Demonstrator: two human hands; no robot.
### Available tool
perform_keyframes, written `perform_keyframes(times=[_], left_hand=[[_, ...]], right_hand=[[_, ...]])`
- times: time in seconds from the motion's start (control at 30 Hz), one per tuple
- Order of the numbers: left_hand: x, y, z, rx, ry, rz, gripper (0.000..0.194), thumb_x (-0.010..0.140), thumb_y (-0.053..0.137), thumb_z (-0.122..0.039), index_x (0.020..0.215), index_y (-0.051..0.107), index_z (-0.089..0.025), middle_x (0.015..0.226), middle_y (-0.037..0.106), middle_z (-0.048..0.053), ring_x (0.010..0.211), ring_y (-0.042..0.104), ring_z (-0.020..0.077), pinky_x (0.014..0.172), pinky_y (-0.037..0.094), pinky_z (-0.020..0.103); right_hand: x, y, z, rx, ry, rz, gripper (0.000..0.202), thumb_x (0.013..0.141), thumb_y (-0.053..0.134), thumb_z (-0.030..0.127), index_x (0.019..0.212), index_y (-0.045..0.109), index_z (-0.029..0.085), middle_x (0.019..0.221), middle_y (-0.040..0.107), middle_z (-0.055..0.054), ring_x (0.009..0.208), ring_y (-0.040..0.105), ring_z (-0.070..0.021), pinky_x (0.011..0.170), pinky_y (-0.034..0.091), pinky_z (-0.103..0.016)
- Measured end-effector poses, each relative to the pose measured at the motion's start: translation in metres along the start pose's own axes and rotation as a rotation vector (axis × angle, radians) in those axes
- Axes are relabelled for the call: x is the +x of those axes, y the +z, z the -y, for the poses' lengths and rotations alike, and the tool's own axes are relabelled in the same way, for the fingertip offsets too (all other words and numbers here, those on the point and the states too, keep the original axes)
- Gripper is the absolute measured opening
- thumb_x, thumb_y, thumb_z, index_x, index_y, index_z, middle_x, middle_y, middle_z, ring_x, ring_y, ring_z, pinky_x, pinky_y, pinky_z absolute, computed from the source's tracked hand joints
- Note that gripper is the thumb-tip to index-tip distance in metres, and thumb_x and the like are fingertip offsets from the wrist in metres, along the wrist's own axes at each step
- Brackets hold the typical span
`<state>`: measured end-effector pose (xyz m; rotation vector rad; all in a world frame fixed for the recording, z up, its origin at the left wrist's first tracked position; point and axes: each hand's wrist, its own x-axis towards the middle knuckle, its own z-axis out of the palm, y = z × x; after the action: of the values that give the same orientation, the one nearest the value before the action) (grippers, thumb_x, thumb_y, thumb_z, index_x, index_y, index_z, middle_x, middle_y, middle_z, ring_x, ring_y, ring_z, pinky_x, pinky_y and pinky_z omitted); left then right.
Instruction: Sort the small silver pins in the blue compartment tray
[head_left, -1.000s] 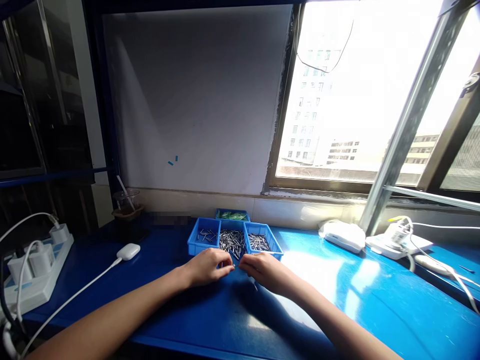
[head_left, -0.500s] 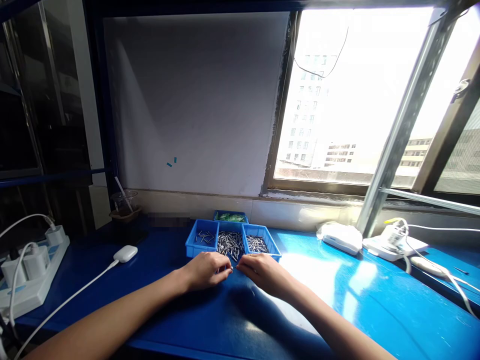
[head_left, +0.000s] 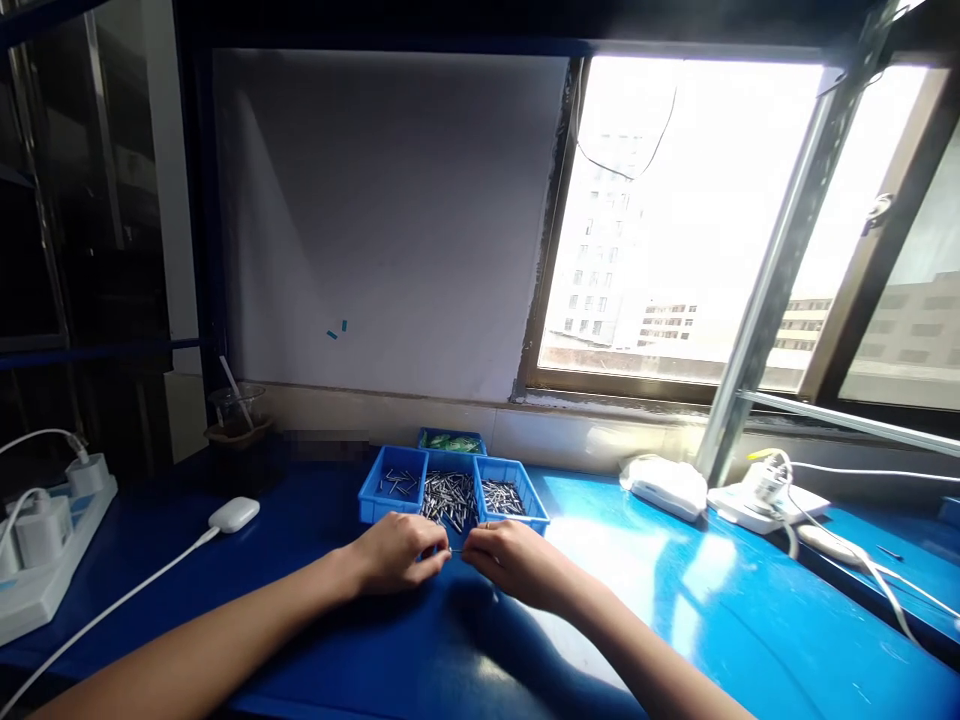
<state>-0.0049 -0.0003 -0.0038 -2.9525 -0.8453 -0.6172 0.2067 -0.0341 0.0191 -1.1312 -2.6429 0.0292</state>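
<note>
My left hand (head_left: 401, 553) and my right hand (head_left: 508, 560) face each other just in front of the blue bins, fingertips pinched. A thin small piece (head_left: 456, 551) spans the narrow gap between them; its exact shape is too small to tell. Behind my hands lies a heap of metal pieces (head_left: 450, 497). The left blue bin (head_left: 367, 505) holds several thin pieces, and the right blue bin (head_left: 534, 510) holds many small metal pieces. At the back, another blue bin (head_left: 422, 436) contains green items.
A white case (head_left: 235, 515) with a cable and a power strip (head_left: 45, 590) are on the left. A plastic cup (head_left: 238, 425) stands behind. To the right are a white bagged object (head_left: 664, 487), another power strip (head_left: 810, 503) and cables on the blue table (head_left: 750, 620).
The view has shifted slightly. My fingertips remain close together, and a thin piece now shows more clearly between them.
</note>
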Motion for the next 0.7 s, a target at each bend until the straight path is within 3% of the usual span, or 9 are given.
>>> perform_keyframes(times=[0.23,0.43,0.57,0.7], left_hand=[[0.000,0.000,-0.001,0.002,0.049,-0.069,0.012,0.087,0.053,-0.024,0.085,0.062,-0.017,0.076,0.064,0.002,0.069,0.059,0.0146,0.064,0.044,0.022],[-0.001,0.005,0.001,0.121,0.212,-0.111,0.023,0.091,0.046,-0.026,0.077,0.061,-0.015,0.071,0.063,0.004,0.066,0.059,0.0156,0.058,0.043,0.023],[-0.001,0.001,0.001,0.106,0.180,-0.124,0.024,0.092,0.043,-0.026,0.080,0.061,-0.016,0.071,0.064,0.004,0.067,0.059,0.0152,0.060,0.044,0.023],[-0.001,-0.005,0.003,0.067,0.172,-0.059,0.019,0.090,0.045,-0.022,0.084,0.062,-0.016,0.076,0.066,0.004,0.069,0.060,0.0153,0.062,0.044,0.023]], right_hand=[[0.002,0.012,-0.004,-0.072,-0.030,0.063,0.027,0.094,0.044,0.025,0.078,0.064,0.018,0.077,0.068,-0.004,0.069,0.061,-0.0163,0.061,0.039,-0.025],[0.003,0.021,0.008,-0.248,-0.045,0.068,0.018,0.087,0.043,0.011,0.085,0.061,0.015,0.081,0.067,-0.007,0.073,0.062,-0.0191,0.057,0.037,-0.026],[0.002,0.013,0.009,-0.189,-0.017,0.063,0.022,0.093,0.041,0.018,0.082,0.060,0.017,0.079,0.066,-0.006,0.070,0.061,-0.0170,0.057,0.036,-0.024],[0.001,0.003,0.003,-0.092,0.041,0.022,0.028,0.096,0.041,0.028,0.078,0.060,0.018,0.074,0.066,-0.003,0.066,0.060,-0.0150,0.057,0.034,-0.024]])
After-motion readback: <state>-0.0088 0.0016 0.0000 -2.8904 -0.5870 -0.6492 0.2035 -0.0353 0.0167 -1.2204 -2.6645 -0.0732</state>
